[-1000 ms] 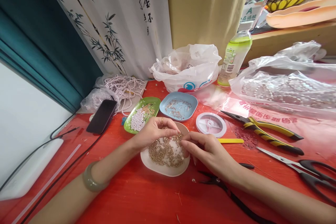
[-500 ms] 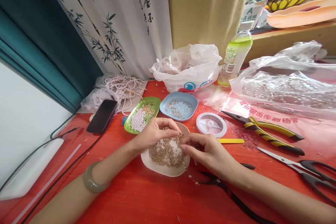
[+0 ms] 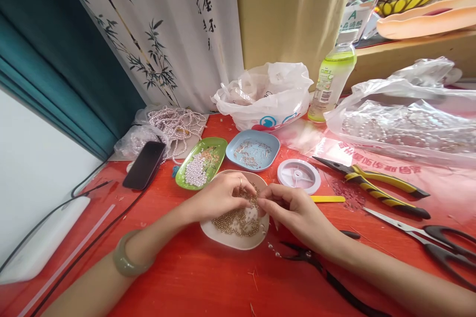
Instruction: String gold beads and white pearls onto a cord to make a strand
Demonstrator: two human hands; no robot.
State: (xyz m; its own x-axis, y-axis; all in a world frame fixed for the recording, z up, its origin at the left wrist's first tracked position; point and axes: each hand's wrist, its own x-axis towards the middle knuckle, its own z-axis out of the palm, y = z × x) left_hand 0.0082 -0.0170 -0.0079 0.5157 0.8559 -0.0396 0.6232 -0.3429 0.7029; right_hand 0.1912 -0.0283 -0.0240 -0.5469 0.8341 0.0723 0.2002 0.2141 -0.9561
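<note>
My left hand reaches over the pale plate. Its thumb and curled fingers are apart, with the fingertips down among the small gold beads. At the plate's right side my right hand is closed in a pinch on a thin beaded string. A few pearly beads of this beaded string trail below that hand onto the red table; the pinched end is too small to make out. Black-handled pliers lie under my right forearm, their jaws near the trailing beads.
Behind the plate are a green dish of white and gold beads and a blue dish of metal pins. A thread spool, yellow-black pliers and scissors lie right. A phone lies left; a bottle stands behind.
My left hand has dropped from a raised pinch beside the right fingers down into the gold beads, its thumb and fingers parting. My right hand has stayed nearly in place.
</note>
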